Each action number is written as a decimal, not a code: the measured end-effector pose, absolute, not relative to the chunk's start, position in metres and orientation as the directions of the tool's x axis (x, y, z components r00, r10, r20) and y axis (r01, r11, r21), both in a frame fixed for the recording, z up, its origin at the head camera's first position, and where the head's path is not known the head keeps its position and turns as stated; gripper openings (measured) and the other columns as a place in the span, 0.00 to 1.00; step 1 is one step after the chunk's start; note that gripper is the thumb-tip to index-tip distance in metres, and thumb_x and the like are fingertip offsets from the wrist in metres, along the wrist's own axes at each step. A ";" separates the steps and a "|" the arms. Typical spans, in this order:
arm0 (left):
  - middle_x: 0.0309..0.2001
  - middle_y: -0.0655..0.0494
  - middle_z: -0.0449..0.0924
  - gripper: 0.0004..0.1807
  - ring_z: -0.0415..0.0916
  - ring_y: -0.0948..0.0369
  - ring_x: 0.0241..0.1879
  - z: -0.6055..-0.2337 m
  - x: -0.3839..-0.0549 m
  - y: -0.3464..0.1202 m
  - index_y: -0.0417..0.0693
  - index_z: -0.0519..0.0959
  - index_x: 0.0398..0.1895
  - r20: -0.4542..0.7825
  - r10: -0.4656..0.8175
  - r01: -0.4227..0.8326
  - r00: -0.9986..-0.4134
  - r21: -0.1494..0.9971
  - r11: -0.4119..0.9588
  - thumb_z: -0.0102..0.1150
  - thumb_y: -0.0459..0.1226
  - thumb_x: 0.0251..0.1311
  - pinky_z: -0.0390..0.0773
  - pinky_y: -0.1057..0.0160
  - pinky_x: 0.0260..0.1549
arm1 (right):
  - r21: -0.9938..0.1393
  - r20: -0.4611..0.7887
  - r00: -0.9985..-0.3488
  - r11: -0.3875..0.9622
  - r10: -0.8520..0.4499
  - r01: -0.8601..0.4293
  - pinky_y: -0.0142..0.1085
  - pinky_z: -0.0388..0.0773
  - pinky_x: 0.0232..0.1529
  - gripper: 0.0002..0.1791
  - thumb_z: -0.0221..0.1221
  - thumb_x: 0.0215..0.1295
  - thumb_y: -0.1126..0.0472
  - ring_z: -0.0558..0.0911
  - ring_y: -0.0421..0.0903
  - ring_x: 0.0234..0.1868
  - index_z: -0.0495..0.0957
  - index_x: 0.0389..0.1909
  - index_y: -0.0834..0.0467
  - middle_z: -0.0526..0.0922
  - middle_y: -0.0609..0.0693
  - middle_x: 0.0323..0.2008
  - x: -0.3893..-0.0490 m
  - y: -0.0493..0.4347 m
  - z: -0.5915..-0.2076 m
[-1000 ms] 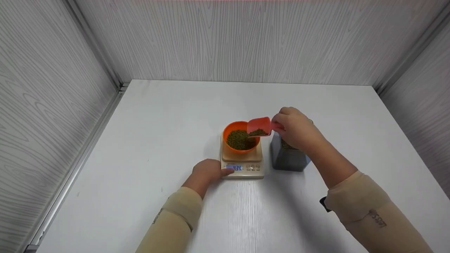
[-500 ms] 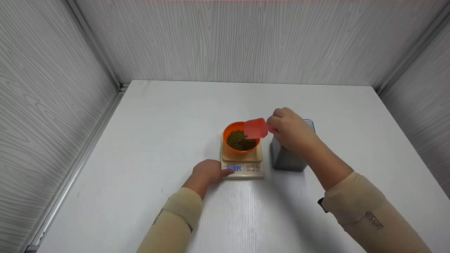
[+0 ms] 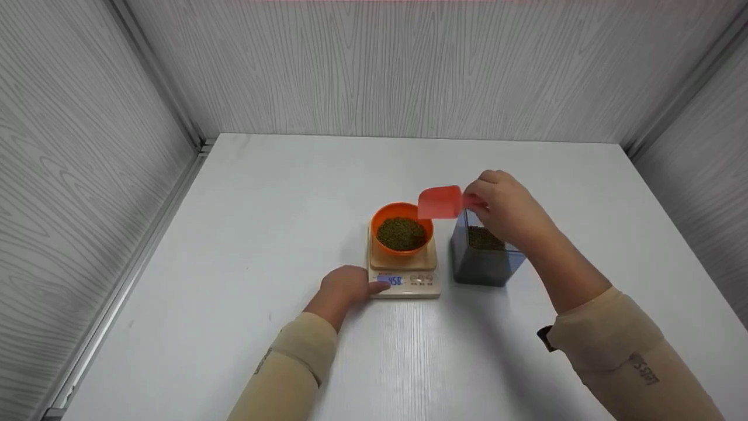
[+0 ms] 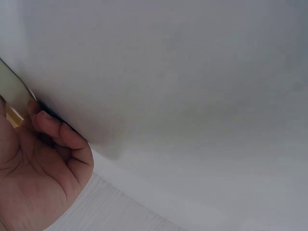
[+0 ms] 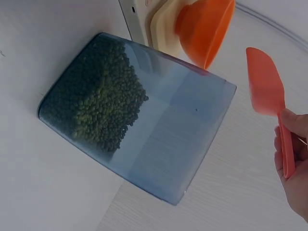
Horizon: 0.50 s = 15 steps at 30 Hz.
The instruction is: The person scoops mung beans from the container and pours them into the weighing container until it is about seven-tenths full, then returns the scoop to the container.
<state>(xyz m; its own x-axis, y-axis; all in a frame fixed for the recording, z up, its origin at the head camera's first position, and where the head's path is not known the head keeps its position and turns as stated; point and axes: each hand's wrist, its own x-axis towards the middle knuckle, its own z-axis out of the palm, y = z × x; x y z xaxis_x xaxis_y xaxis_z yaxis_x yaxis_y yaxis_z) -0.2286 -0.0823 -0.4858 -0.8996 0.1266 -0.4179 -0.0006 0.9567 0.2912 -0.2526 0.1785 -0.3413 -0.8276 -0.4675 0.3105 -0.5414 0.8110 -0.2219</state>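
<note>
My right hand (image 3: 509, 207) pinches the handle of a red plastic scoop (image 3: 441, 202), seen side-on with its blade above the right rim of an orange bowl (image 3: 380, 217). Small green beans (image 3: 402, 234) fill part of that bowl, which stands on a cream kitchen scale (image 3: 403, 263) with a lit display. At the scale's front left corner, my left hand (image 3: 346, 283) grips the edge, its thumb on top beside the display. The left wrist view shows this hand's fingers (image 4: 57, 132) curled at the edge. Below the right hand stands a clear bluish container (image 5: 178, 115) partly filled with green beans.
The white table (image 3: 280, 204) carries the scale and container close together near its middle. A grey wood-grain panel (image 3: 374, 70) rises behind the table, with similar panels on the left (image 3: 87, 175) and right (image 3: 701, 146).
The right hand has tipped the scoop over the bowl, then drawn it up and right. Its beans are no longer seen in it. The display digits have changed. The left hand has stayed put.
</note>
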 end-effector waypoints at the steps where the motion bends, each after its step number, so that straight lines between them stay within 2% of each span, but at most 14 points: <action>1: 0.33 0.51 0.77 0.32 0.73 0.56 0.34 -0.485 -0.228 -0.082 0.43 0.79 0.33 -0.417 0.126 -0.001 -0.900 0.291 0.957 0.49 0.64 0.53 0.73 0.55 0.43 | -0.233 0.306 -0.838 0.818 -0.452 -0.527 0.41 0.74 0.40 0.07 0.61 0.55 0.69 0.72 0.50 0.38 0.79 0.36 0.62 0.75 0.54 0.33 -0.253 0.183 -0.339; 8: 0.32 0.52 0.77 0.31 0.71 0.57 0.32 -0.484 -0.227 -0.083 0.44 0.79 0.30 -0.402 0.138 0.005 -0.905 0.313 0.950 0.50 0.63 0.53 0.73 0.55 0.42 | -0.261 0.260 -0.890 0.860 -0.374 -0.437 0.45 0.75 0.41 0.09 0.59 0.55 0.72 0.72 0.52 0.38 0.77 0.38 0.64 0.74 0.56 0.34 -0.253 0.212 -0.319; 15: 0.30 0.51 0.77 0.30 0.71 0.57 0.30 -0.481 -0.225 -0.084 0.45 0.78 0.25 -0.387 0.155 0.026 -0.909 0.318 0.948 0.49 0.64 0.53 0.73 0.55 0.40 | -0.147 0.138 -0.919 0.910 -0.370 -0.389 0.49 0.73 0.40 0.09 0.55 0.53 0.76 0.73 0.57 0.37 0.77 0.36 0.68 0.75 0.60 0.33 -0.252 0.232 -0.310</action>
<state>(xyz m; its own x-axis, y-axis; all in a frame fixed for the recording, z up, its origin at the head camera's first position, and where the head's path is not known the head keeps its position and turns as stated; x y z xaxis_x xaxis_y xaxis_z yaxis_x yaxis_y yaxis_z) -0.2253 -0.0842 -0.4811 -0.9089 0.1551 -0.3872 0.0261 0.9476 0.3183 -0.2522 0.2322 -0.3097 -0.9186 -0.3704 0.1376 -0.3888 0.9096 -0.1466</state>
